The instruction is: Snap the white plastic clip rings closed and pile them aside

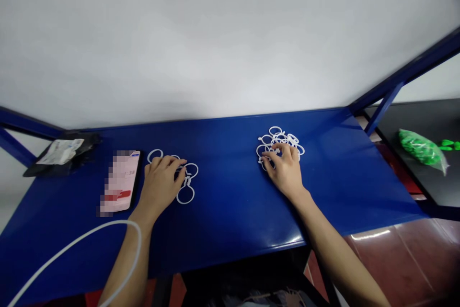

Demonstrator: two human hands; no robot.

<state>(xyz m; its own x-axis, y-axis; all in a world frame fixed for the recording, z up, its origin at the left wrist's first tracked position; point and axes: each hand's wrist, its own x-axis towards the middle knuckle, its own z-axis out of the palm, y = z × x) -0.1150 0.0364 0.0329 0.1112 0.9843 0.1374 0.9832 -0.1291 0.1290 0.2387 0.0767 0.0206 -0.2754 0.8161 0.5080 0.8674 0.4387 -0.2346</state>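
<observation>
My left hand [161,180] rests over a few white plastic rings on the blue table, its thumb and index finger a little apart. One ring [155,155] shows beyond its knuckles. Another ring [185,195] lies by the thumb, close to a further one that reaches up beside the fingertips. Part of this group is hidden under the hand. To the right, my right hand [286,169] reaches into a loose pile of similar white rings [276,130], fingers curved and thumb spread from the index finger. Its palm covers some of the pile.
A phone [124,180] lies left of my left hand. Behind it is a black plastic packet [61,153] with a white label. A white cable [72,244] loops over my left forearm. Right of the blue table [230,216], a dark surface holds a bag of green pieces [422,149].
</observation>
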